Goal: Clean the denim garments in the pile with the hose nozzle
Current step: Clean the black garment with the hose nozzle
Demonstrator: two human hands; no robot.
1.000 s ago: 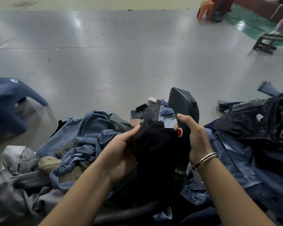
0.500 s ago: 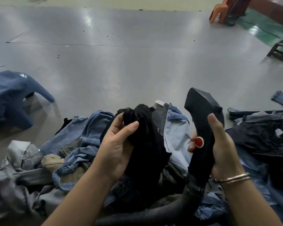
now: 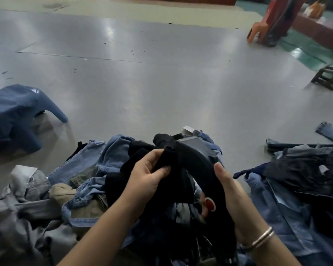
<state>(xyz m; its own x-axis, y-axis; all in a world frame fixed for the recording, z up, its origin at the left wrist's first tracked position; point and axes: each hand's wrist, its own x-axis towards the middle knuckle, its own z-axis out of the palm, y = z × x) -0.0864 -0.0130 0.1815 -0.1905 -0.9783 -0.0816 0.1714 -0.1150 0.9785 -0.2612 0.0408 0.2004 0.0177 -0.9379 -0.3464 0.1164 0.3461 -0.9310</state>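
Observation:
A pile of denim garments (image 3: 88, 169) in light and dark blue lies on the grey floor in front of me. My left hand (image 3: 146, 175) pinches a black garment (image 3: 138, 156) above the pile, thumb on top of a fold. My right hand (image 3: 231, 196) grips the handle of a black hose nozzle (image 3: 196, 156) with a red button (image 3: 210, 204). The nozzle's wide mouth tilts forward and left against the upper end of the black garment. The hose below the handle is mostly hidden by my right wrist.
A dark blue garment (image 3: 13, 114) lies apart on the floor at the left. More dark denim (image 3: 304, 166) is heaped at the right. An orange plastic chair (image 3: 258, 29) and a low wooden stool (image 3: 327, 77) stand far right. Bare grey floor (image 3: 152, 83) stretches ahead.
My right hand has swung the nozzle from upright down and leftwards onto the black garment. My left hand keeps its hold on the garment, and the view has tilted up.

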